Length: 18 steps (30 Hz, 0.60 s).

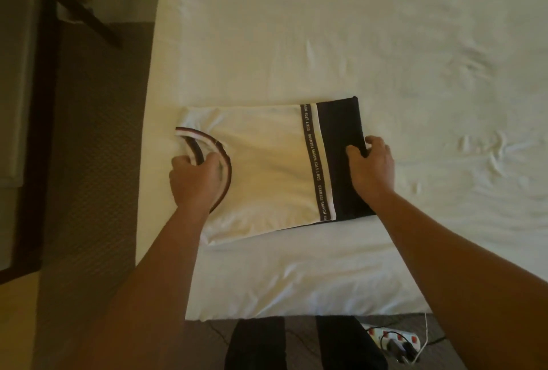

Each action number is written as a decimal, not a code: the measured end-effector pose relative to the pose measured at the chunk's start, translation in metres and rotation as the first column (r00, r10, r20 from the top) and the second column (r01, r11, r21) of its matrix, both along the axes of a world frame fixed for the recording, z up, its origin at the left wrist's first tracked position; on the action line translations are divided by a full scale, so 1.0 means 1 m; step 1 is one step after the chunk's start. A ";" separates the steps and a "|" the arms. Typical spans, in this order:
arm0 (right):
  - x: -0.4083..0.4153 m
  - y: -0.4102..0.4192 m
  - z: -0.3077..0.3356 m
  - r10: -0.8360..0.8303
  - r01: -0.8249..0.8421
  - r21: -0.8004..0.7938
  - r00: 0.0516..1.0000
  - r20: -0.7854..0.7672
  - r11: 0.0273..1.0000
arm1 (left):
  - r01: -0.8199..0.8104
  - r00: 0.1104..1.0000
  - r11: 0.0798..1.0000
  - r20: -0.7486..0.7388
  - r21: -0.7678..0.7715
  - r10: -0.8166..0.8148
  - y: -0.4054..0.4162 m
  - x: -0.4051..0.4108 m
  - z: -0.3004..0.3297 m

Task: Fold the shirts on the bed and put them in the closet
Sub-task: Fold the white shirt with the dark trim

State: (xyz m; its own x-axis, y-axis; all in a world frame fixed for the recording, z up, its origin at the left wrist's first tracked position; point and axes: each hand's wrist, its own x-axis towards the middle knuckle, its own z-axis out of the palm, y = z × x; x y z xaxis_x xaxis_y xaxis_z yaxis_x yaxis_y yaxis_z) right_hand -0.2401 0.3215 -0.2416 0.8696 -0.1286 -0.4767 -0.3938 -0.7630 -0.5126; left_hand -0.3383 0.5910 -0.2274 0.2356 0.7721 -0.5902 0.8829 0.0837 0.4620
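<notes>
A single shirt (267, 168) lies on the bed (385, 58) near its left edge, already folded into a narrow rectangle with the sleeves tucked out of sight. The collar end points toward the bed's left edge, and the dark hem band, bordered by a lettered stripe, lies to the right. The left hand (194, 178) pinches the striped collar, its fingers curled into the neck opening. The right hand (370, 163) has its grip closed on the dark hem edge, the thumb on top of the cloth and the fingers curled around the edge.

Judging by this, the lengthwise folds are done and the final fold, hem toward collar or the reverse, looks to be what remains for this shirt. No other shirts show on the visible part of the bed, and the closet is not in view, so carrying the folded shirt there is still ahead.
</notes>
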 end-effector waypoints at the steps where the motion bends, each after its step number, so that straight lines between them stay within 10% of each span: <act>1: 0.005 0.001 0.004 -0.068 0.071 0.051 0.996 -0.062 0.996 | -0.075 0.997 0.994 0.010 -0.082 0.076 0.002 0.004 0.004; 7: 0.022 0.008 0.018 -0.195 0.262 0.211 0.936 -0.293 0.942 | -0.110 0.989 0.904 0.046 -0.414 0.141 0.009 0.007 0.011; 18: -0.002 0.019 0.106 -0.055 0.092 0.174 0.977 -0.208 0.980 | 0.208 0.964 0.921 0.227 -0.328 -0.137 0.015 -0.006 0.090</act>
State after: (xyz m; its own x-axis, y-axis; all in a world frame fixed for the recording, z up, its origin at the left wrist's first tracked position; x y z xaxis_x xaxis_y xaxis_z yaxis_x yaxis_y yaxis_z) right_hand -0.2419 0.3405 -0.1352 0.7447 -0.0834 -0.6621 -0.5546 -0.6293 -0.5445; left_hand -0.3448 0.6063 -0.1371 0.4849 0.4646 -0.7410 0.7928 0.1242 0.5967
